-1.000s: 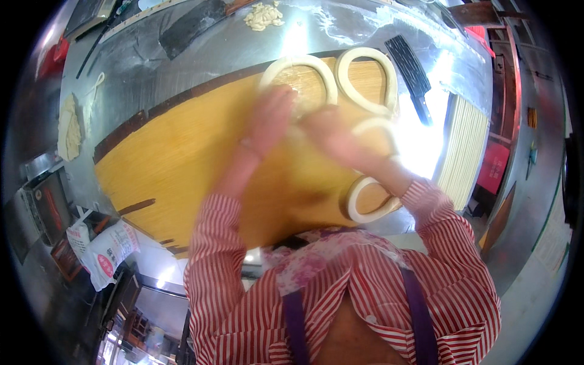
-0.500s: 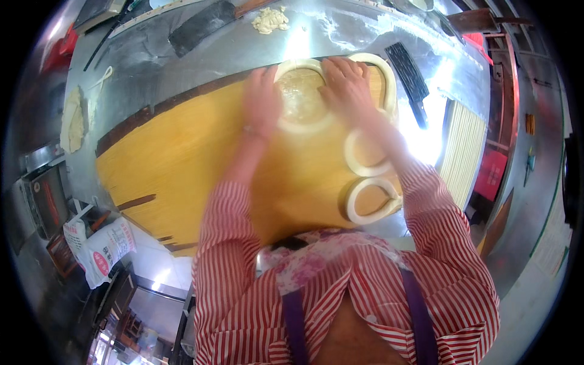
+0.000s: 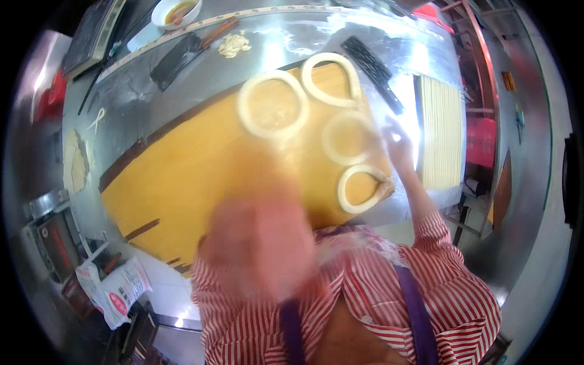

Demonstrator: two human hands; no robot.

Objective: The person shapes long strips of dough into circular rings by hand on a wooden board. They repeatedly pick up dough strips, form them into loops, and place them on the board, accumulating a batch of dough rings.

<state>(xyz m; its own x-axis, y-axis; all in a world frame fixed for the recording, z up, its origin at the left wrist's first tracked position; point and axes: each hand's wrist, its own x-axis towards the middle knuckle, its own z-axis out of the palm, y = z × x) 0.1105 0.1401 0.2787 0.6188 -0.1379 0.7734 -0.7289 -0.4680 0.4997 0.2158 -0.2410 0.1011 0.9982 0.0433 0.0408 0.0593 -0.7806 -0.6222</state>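
White dough rings lie on our yellow wooden board — left hand at its near side, right hand at its right — both blurred, finger state we cannot tell.

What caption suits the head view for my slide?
Four pale dough loops on a yellow board, with the left hand blurred in the foreground.

Head view: yellow board on metal table; four pale dough rings on it, the roundest at its far side, the others along its right part. Left hand over the near side, strongly blurred; grip unreadable. Right hand just off the board's right edge, near the handle of a black cleaver; contact unclear. Pale strips in rows farther right; dough scraps beyond the board
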